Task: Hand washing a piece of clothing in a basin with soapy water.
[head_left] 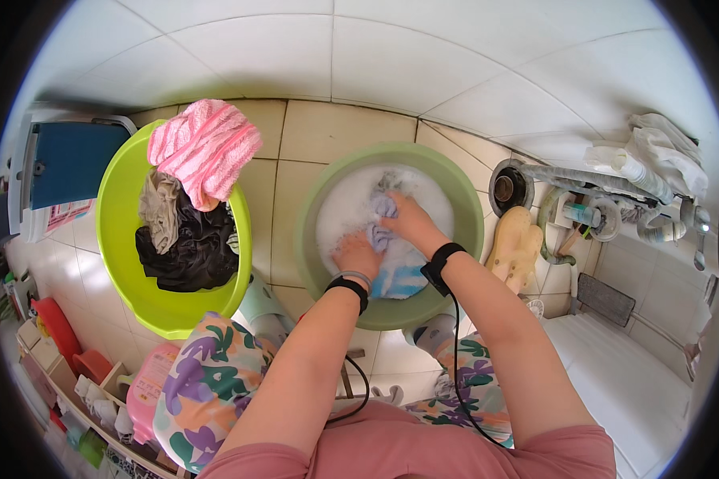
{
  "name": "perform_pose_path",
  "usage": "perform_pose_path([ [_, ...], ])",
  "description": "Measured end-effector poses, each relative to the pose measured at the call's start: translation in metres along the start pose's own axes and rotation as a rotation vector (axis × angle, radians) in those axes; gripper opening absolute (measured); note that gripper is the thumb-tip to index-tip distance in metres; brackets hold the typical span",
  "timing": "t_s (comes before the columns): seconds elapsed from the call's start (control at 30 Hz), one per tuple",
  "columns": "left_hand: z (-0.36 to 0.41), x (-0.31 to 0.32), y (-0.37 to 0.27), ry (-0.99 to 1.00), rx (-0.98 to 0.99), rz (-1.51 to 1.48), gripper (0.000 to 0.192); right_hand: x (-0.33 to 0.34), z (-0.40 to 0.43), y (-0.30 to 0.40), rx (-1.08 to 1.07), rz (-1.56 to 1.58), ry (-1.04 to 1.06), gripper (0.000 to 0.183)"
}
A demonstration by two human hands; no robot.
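A pale green basin point(319, 179) on the tiled floor holds water covered in white suds point(344, 200). Inside it, a wet lavender cloth point(382, 235) is bunched between my two hands. My right hand point(408, 218) grips the upper part of this cloth. Down in the suds, my left hand point(358, 254) is at the cloth's lower part; foam hides some of its fingers. A blue and white striped cloth point(398, 281) lies half sunk near the basin's front side. Both wrists wear black straps, and a cable runs from the right one.
On the left, a lime green tub point(117, 239) holds dark clothes point(186, 251) and a beige cloth point(160, 203), with a pink striped towel point(207, 149) over its rim. Yellowish slippers point(514, 245), a floor drain point(506, 187) and pipes are on the right. A pink bottle point(151, 383) stands lower left.
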State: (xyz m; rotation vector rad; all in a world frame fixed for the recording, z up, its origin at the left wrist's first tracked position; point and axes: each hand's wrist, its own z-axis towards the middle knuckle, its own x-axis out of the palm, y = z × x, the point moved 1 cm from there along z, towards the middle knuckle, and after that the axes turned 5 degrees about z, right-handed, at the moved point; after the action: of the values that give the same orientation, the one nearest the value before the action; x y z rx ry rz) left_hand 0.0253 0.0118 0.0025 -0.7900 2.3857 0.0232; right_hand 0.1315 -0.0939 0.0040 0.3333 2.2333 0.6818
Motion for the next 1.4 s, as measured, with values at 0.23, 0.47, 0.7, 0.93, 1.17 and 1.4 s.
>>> perform_pose_path([
  [0.23, 0.016, 0.044, 0.011, -0.224, 0.02, -0.076, 0.079, 0.031, -0.049, -0.009, -0.268, -0.02, 0.078, 0.034],
  [0.47, 0.008, 0.006, -0.003, -0.006, -0.01, -0.023, 0.083, 0.03, -0.005, -0.003, -0.12, -0.238, -0.083, 0.029],
  [0.7, 0.016, 0.009, 0.006, 0.098, 0.058, 0.014, 0.075, 0.013, -0.029, 0.0, -0.179, 0.044, 0.201, 0.037],
  [0.93, 0.027, 0.032, 0.008, -0.124, 0.037, -0.003, 0.074, 0.039, -0.039, 0.0, -0.263, -0.159, -0.014, 0.028],
  [1.17, 0.005, 0.001, 0.003, -0.036, 0.071, -0.041, 0.073, 0.024, 0.029, -0.014, 0.003, -0.359, -0.043, 0.025],
  [1.4, 0.006, -0.014, 0.014, 0.144, 0.101, -0.057, 0.071, 0.016, 0.01, 0.034, 0.247, -0.023, 0.056, 0.042],
])
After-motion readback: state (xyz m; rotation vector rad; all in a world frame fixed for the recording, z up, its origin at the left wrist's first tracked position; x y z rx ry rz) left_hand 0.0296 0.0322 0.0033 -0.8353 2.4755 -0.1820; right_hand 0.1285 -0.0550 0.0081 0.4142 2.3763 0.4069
